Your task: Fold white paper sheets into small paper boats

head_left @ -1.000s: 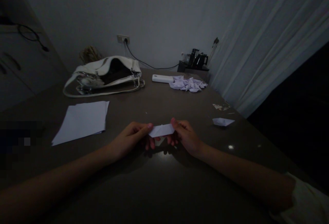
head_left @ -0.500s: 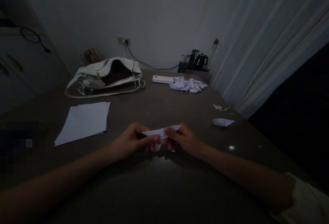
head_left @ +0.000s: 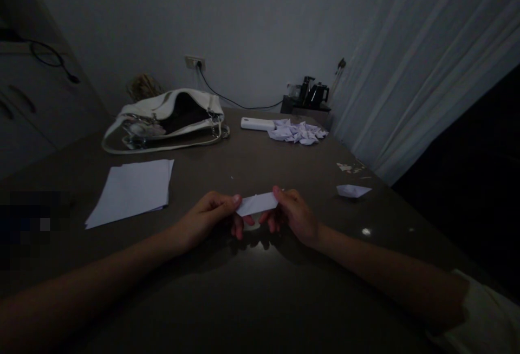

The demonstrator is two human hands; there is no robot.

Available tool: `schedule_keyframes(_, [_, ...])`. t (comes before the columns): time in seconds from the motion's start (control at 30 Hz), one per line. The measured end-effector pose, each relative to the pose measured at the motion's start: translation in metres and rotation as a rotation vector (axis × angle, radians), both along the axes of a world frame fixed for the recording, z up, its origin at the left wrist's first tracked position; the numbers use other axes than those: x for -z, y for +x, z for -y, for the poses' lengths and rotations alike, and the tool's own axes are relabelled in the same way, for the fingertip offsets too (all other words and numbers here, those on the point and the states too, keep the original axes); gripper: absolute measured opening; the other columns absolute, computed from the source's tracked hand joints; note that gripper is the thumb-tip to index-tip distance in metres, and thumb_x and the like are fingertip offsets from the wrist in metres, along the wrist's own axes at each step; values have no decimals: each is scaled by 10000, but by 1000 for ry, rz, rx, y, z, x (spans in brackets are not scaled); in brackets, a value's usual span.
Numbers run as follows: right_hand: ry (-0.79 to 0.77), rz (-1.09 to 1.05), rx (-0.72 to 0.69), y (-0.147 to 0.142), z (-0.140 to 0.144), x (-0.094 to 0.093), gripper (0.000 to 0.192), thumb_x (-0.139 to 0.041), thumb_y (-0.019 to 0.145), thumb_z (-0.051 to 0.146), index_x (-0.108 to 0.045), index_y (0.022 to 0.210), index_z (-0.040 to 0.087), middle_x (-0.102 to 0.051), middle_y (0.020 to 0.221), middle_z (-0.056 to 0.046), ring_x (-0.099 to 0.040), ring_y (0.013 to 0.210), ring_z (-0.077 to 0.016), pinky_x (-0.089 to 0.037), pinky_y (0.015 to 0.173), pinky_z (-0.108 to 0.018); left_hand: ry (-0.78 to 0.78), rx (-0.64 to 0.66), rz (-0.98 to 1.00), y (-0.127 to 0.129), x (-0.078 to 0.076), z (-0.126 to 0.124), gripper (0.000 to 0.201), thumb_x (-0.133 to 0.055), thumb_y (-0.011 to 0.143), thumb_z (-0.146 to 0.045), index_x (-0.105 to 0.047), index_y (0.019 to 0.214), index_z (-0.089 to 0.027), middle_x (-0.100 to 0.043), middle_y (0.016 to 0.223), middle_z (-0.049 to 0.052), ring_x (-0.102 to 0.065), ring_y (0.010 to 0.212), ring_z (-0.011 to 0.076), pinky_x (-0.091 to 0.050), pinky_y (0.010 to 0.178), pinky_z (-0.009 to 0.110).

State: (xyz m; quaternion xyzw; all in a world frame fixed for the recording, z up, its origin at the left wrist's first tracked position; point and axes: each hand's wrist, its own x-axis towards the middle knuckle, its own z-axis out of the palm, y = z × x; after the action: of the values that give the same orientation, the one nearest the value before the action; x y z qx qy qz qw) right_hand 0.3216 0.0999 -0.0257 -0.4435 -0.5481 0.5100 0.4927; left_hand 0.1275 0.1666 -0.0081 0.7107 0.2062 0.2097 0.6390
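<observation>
Dim room, head view down onto a dark desk (head_left: 252,300).

Hands: the left hand (head_left: 207,217) and right hand (head_left: 293,214) are close together over the near middle of the desk, both clamped on one folded paper strip (head_left: 257,203). Left thumb and fingers pinch the strip's left end; right thumb and fingers pinch its right end. The strip spans the gap between the two hands, held roughly level, slightly higher at the right end, just above the desk surface. Its broad face is turned toward the camera. A faint reflection of the hands shows on the desk below them.

Surroundings:
- Stack of white paper sheets (head_left: 132,190) lies flat on the desk, left of the hands and well apart from them.
- White handbag (head_left: 168,118) lies on its side at the far left of the desk, mouth open, strap looped in front of it.
- White phone-like slab (head_left: 257,123) lies at the far edge, touching a pile of small folded papers (head_left: 298,133) on its right.
- One small folded paper piece (head_left: 353,191) sits alone to the right of the hands, near the desk's right edge.
- Paper scraps (head_left: 349,168) lie behind that piece.
- Wall socket (head_left: 194,62) with a dark cable behind the bag; dark kettle set (head_left: 311,95) in the far corner; pale curtain (head_left: 422,72) along the right.
</observation>
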Motion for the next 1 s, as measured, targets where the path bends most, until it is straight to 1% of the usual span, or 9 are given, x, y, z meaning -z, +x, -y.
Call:
schedule_keyframes(0.23, [14, -11, 28, 2, 1, 4, 658, -362, 872, 636, -669, 605, 118, -553, 432, -19, -472, 372, -80, -339, 408, -199, -13, 26, -20, 0, 0, 0, 584, -481, 857, -614, -720, 680, -111, -639, 535, 61, -532, 510, 125, -396, 526, 230])
schedule_keyframes(0.33, [14, -20, 63, 2, 1, 6, 632, -379, 873, 610, -618, 541, 129, -554, 437, -25, -479, 384, -83, -343, 421, -205, -14, 44, -22, -1, 1, -1, 558, -500, 857, -596, -716, 674, -115, -635, 535, 53, -536, 523, 123, -405, 537, 225])
schedule_keyframes(0.43, [16, -24, 65, 3, 1, 7, 614, -389, 879, 576, -593, 507, 133, -556, 437, -32, -489, 387, -85, -346, 426, -210, -16, 68, -23, -1, 2, -2, 547, -493, 870, -581, -722, 695, -116, -645, 557, 56, -549, 546, 124, -407, 539, 215])
schedule_keyframes(0.57, [36, -14, 23, 2, 0, 5, 655, -343, 894, 608, -596, 521, 134, -565, 456, -34, -495, 399, -84, -354, 420, -205, -22, 39, -35, -2, 1, -1, 535, -501, 866, -574, -716, 693, -116, -636, 557, 53, -541, 539, 121, -390, 519, 209])
schedule_keyframes(0.63, [46, 20, -39, 0, 0, 3, 634, -392, 875, 631, -610, 554, 130, -572, 475, -25, -488, 400, -74, -355, 412, -193, -31, 4, -33, -2, 1, 0, 521, -500, 870, -558, -708, 688, -116, -625, 550, 48, -521, 521, 116, -375, 498, 208])
schedule_keyframes(0.7, [43, 54, -90, -1, 0, 0, 550, -492, 847, 607, -645, 633, 124, -578, 496, -8, -486, 407, -64, -359, 408, -177, -32, -27, -35, -2, 0, 0, 509, -483, 884, -538, -701, 692, -120, -623, 557, 46, -512, 519, 116, -371, 490, 208])
schedule_keyframes(0.8, [25, 67, -122, -2, 0, -1, 470, -550, 837, 561, -678, 726, 122, -597, 534, -2, -506, 425, -62, -371, 403, -167, 43, -23, -70, -2, 0, -1, 433, -536, 859, -504, -689, 694, -135, -638, 602, 36, -541, 565, 129, -409, 529, 213])
schedule_keyframes(0.9, [33, 92, -159, -2, 0, -1, 474, -549, 839, 554, -674, 705, 118, -610, 547, -12, -538, 441, -70, -378, 401, -166, 144, 30, -140, -1, 1, -1, 299, -646, 799, -435, -686, 748, -143, -662, 681, 22, -583, 638, 145, -452, 593, 221])
schedule_keyframes(1.0, [55, 126, -179, -1, 0, -1, 466, -536, 858, 527, -659, 671, 118, -590, 521, -4, -529, 426, -67, -381, 403, -165, 183, 61, -167, -1, 0, -1, 269, -643, 811, -402, -683, 796, -136, -667, 718, 21, -600, 662, 147, -461, 602, 216])
